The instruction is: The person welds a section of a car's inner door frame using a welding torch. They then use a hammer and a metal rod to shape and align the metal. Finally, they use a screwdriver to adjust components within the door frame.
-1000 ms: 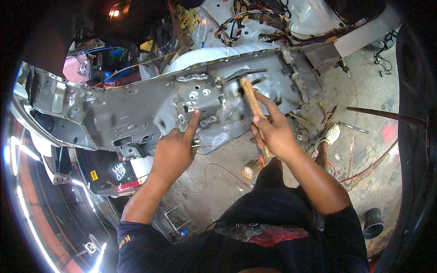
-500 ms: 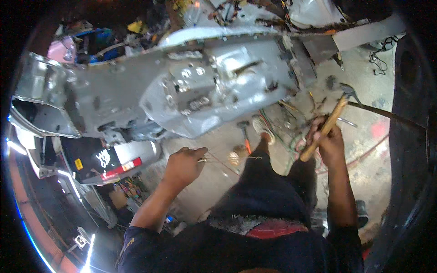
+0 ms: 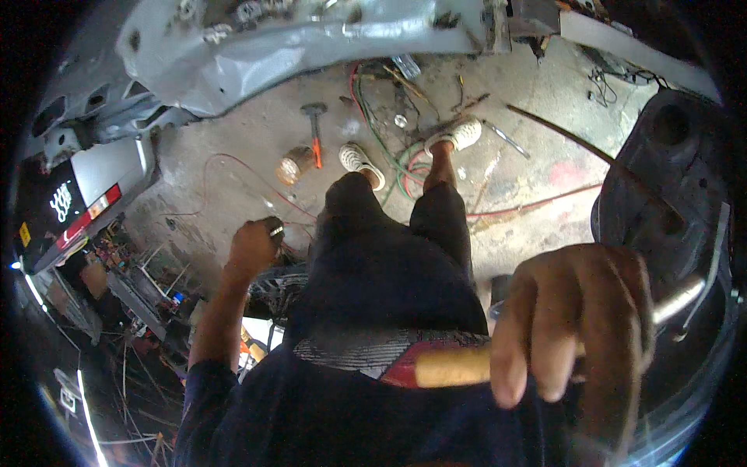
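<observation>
My right hand (image 3: 580,319) is raised close to the camera, fingers wrapped round a wooden-handled hammer; the light wooden handle (image 3: 455,366) sticks out to its left across my waist. The hammer's head cannot be made out. Past the hand, on its other side, juts a shiny metal rod (image 3: 678,299), apparently in the same grip. Lower left, my left hand (image 3: 253,247) is closed, held apart from everything around it. A small metallic piece (image 3: 278,229) shows at its fingertips, too small to name.
Across the top stretches a bare grey car body (image 3: 311,58). On the concrete floor lie an orange-handled hammer (image 3: 316,140), a brown roll-like object (image 3: 293,166), green and red hoses (image 3: 398,167) and a metal bar (image 3: 506,138). A black panel (image 3: 654,148) stands at the right.
My right hand has come up and back toward me, and the hammer now lies sideways with its head out of sight. My left hand is lower and further left. The view has tipped down.
</observation>
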{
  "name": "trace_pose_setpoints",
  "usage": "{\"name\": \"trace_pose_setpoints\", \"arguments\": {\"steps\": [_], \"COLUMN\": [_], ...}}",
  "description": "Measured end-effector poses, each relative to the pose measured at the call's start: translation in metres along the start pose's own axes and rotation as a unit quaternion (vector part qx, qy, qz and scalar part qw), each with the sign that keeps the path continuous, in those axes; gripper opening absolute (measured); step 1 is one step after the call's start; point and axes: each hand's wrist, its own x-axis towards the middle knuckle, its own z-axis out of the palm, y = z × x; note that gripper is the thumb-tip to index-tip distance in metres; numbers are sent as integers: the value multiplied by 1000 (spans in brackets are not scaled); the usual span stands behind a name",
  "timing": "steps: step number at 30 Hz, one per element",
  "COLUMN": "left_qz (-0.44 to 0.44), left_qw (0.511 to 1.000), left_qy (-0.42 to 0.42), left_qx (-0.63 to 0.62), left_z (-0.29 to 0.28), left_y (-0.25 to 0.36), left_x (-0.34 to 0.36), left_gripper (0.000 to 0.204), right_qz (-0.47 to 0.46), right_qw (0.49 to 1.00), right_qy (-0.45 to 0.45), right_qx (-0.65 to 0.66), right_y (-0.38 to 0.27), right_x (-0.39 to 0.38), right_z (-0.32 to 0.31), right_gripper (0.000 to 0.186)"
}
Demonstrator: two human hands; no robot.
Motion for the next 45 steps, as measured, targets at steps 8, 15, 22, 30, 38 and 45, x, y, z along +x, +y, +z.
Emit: {"name": "trace_pose_setpoints", "arguments": {"steps": [8,15,22,30,38,45], "left_qz": [-45,-11,-51,-344,-383,-390], "left_qw": [994,834,549,415,366,332], "left_qy": [48,23,-140,-26,-54,-32], "left_qx": [-87,-551,-822,-842,-847,-858], "left_z": [37,167,308,453,568,531], "left_y": [-51,-110,-61,-12,8,-8], "left_x": [29,44,76,154,134,148], "left_gripper": [19,65,52,27,21,21], "right_qz": [45,527,645,830,473,607], "right_qw": [995,718,547,485,203,134], "right_qy": [-90,260,53,-22,-50,26], "right_qx": [20,-373,-531,-274,-856,-783], "right_y": [121,236,420,396,432,456], "right_x": [9,-93,-200,-362,-494,-482], "right_z": [-5,-56,-140,-371,-667,-714], "right_gripper": [21,10,51,36,67,78]}}
